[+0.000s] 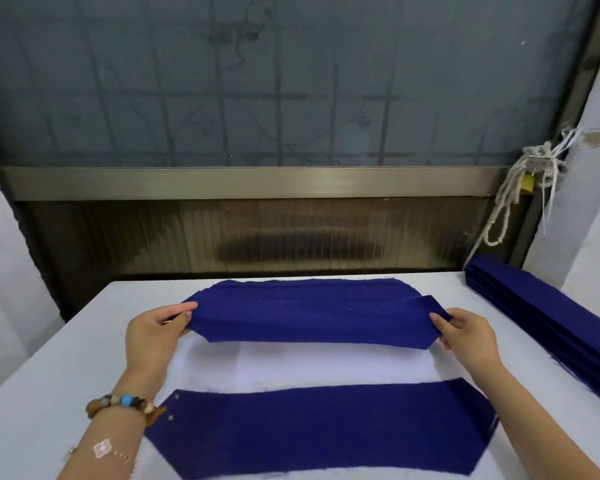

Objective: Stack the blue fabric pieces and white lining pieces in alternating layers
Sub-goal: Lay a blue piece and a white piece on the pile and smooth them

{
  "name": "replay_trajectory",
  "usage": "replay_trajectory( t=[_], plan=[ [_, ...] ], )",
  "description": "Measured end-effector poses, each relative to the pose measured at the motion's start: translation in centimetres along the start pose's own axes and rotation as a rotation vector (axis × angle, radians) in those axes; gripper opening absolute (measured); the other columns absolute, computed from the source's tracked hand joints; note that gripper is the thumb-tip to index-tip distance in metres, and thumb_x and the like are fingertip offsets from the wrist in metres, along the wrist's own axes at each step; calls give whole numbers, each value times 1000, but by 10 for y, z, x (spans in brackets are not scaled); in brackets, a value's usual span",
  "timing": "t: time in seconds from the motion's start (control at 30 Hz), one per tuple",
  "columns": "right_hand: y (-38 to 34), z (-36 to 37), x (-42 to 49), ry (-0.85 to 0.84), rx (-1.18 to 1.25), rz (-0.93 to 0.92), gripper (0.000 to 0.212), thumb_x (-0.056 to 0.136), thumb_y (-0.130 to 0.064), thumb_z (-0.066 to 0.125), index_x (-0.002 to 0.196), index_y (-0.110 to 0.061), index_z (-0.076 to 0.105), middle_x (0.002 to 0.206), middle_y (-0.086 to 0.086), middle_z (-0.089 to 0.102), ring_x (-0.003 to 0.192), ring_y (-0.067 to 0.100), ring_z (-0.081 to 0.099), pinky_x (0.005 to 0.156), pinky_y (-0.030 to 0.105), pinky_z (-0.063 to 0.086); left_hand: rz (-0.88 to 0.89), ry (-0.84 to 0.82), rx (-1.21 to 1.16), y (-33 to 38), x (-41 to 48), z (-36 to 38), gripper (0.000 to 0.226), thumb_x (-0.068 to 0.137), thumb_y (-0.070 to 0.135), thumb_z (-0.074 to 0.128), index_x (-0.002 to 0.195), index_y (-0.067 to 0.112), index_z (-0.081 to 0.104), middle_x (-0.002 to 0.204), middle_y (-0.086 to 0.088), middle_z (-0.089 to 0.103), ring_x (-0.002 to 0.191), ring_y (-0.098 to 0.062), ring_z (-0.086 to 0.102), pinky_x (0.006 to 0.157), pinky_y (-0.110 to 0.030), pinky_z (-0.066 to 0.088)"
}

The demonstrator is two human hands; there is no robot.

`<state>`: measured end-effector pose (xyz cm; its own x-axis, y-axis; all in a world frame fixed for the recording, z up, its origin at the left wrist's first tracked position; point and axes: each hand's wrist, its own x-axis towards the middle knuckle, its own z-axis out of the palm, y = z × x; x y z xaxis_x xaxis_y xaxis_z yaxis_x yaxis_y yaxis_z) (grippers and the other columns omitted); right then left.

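L hand [160, 329] & R hand [466, 332] pinch blue piece [309, 323] ends mid-frame, above lining [302, 365]; stack seems early, right-edge pile [551, 323] to go.

1 cloth piece [309, 327] spans left hand [153, 337] to right hand [471, 337]; lining [302, 363] lies nearer; cloth stack [551, 320] lies right of both.

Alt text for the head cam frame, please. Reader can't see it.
A person's left hand and right hand pinch the two ends of a long blue fabric piece, holding it over a white table. Nearer the camera, a second blue piece lies on white lining; a stack of blue fabric sits at the table's right edge.
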<state>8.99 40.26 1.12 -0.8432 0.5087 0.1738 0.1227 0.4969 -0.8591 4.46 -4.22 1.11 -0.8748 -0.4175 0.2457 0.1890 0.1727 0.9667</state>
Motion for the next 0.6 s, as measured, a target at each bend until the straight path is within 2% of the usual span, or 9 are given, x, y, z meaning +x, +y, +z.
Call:
replay_trajectory(
  t=[0.17, 0.3, 0.4, 0.53, 0.6],
  plan=[
    [6, -15, -29, -11, -27, -24, 20, 90, -25, 65, 71, -27, 60, 64, 13, 64, 58, 23, 61, 64, 35, 50, -2, -60, 79, -4, -33, -20, 33, 93, 4, 61, 84, 34, 74, 94, 9, 71, 85, -12, 67, 75, -27, 53],
    [14, -25, -45, -51, -81, -61, 13, 92, -26, 62, 79, -24, 63, 67, 9, 68, 69, 27, 64, 72, 40, 53, -16, -110, 104, -6, -54, -37, 32, 91, 3, 63, 86, 33, 75, 92, 10, 71, 77, -7, 69, 63, -17, 55],
    [17, -32, -55, -70, -125, -80, 12, 92, -26, 62, 81, -21, 64, 69, 9, 67, 70, 26, 63, 68, 36, 51, -32, -166, 97, -6, -65, -47, 29, 90, 2, 64, 88, 28, 76, 94, 8, 72, 81, -11, 68, 63, -15, 56],
    [23, -39, -67, -74, -144, -100, 14, 90, -21, 64, 76, -19, 65, 62, 9, 63, 63, 24, 58, 58, 30, 44, -86, -231, 92, -11, -77, -59, 26, 91, 1, 63, 93, 23, 78, 92, 5, 76, 74, -10, 71, 68, -24, 58],
    [28, -40, -72, -66, -154, -102, 16, 90, -20, 64, 74, -19, 64, 58, 7, 58, 58, 22, 52, 55, 28, 40, -113, -258, 67, -15, -82, -62, 27, 91, 0, 62, 93, 21, 79, 90, 2, 77, 74, -16, 73, 66, -18, 57]
  ],
)
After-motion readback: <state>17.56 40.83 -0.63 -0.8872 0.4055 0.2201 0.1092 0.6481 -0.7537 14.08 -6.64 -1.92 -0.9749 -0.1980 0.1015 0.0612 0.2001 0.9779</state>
